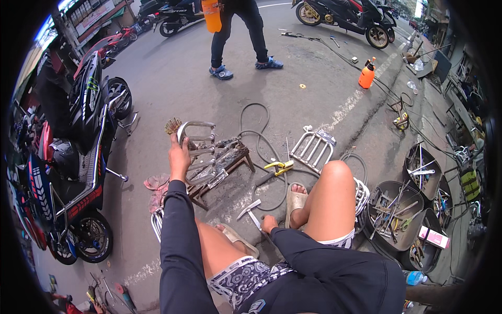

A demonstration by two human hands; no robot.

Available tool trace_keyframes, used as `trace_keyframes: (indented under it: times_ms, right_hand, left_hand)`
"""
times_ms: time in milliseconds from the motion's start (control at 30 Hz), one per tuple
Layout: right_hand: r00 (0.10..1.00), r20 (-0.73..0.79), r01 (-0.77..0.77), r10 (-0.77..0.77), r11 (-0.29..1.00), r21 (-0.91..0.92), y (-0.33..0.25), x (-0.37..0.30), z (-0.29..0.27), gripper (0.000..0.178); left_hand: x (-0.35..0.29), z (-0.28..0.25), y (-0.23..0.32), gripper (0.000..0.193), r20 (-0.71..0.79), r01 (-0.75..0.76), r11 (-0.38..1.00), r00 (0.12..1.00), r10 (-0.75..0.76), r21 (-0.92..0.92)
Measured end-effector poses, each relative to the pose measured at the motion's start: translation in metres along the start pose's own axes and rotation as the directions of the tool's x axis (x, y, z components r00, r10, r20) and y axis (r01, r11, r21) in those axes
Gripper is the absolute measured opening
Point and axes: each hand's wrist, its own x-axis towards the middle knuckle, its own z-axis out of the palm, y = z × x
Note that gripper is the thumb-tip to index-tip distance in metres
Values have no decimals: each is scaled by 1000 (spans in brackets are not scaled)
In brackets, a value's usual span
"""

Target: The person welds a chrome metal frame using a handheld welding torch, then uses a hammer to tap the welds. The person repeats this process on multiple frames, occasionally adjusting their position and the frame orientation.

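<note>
- left hand (179, 159) reaching well forward, clamped on the metal rack (203, 170), which sits at the bench's (234, 155) left end
- brush (172, 125) poking up just past those fingers
- right hand (270, 224) low, fisted round a hammer (250, 210), nearer the person than the bench

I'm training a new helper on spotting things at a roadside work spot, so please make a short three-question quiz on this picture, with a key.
1. Which hand holds the hammer?
2. Where is the yellow clamp?
A) in the left hand
B) on the ground
C) hanging from a motorbike
3. True or false: the orange spray bottle on the road stands upright.

Key:
1. The right hand.
2. B, on the ground near the right foot.
3. True.
</note>
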Motion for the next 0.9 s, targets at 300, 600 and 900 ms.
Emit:
trace_keyframes:
  times_ms: [300,600,900]
  right_hand:
    - [920,72,-96,385,46,994,-31,130,-78,70]
    - [883,200,-286,426,149,946,-74,202,-107,105]
    - [918,-22,104,396,-186,977,-95,163,-129,82]
  left_hand:
    - [2,-15,5,52,51,-93,995,994,91,26]
    - [33,-33,-47,52,94,-7,990,995,20,-141]
    - [32,-39,-84,53,-47,-2,1000,999,2,-10]
